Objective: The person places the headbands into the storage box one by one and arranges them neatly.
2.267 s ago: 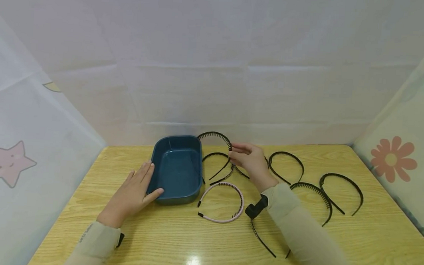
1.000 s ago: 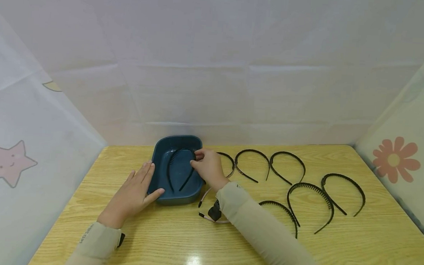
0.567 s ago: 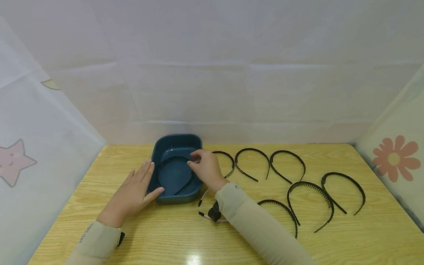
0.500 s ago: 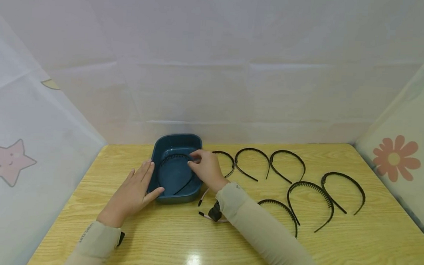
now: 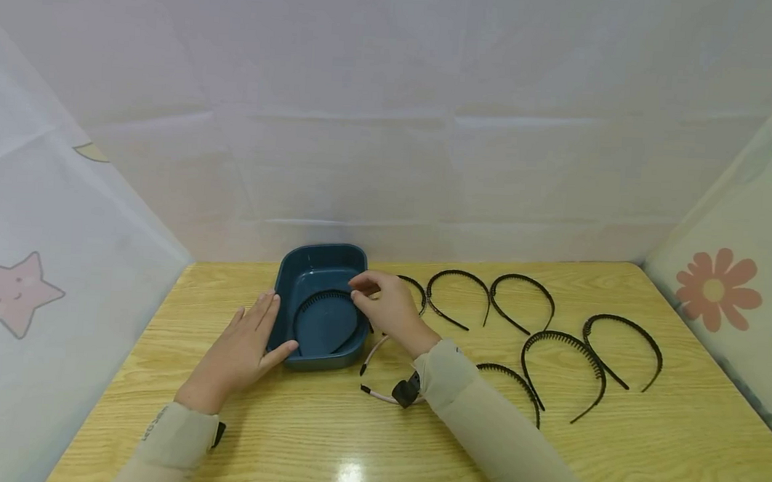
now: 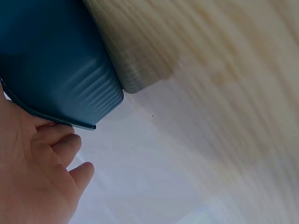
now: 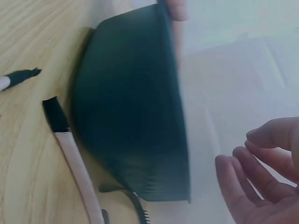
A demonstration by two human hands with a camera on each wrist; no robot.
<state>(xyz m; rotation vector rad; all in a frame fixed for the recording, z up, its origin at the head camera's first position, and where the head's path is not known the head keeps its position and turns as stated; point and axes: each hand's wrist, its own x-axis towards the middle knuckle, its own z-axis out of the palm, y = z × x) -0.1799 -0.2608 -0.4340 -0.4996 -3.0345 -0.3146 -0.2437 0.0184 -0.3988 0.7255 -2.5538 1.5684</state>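
Observation:
A blue plastic basin [image 5: 320,361] stands toward the back left of the table, with a black toothed headband [image 5: 326,294] lying in it. My left hand [image 5: 239,357] rests against the basin's left rim, fingers straight and thumb spread over the near corner. In the left wrist view its fingertips touch the outside of the basin [image 6: 60,65]. My right hand [image 5: 392,307] hovers at the basin's right rim. In the right wrist view the fingers [image 7: 233,182] are loosely bent, hold nothing and stand apart from the basin.
A pink headband [image 5: 378,396] lies right of the basin, partly under my right forearm. Several black headbands [image 5: 459,272] are spread over the right half of the wooden table [image 5: 271,439]. White printed sheets [image 5: 390,161] enclose the back and sides.
My right hand has brought a black headband from the table into the basin, let it go, and drawn back slightly right. The left hand has stayed on the rim.

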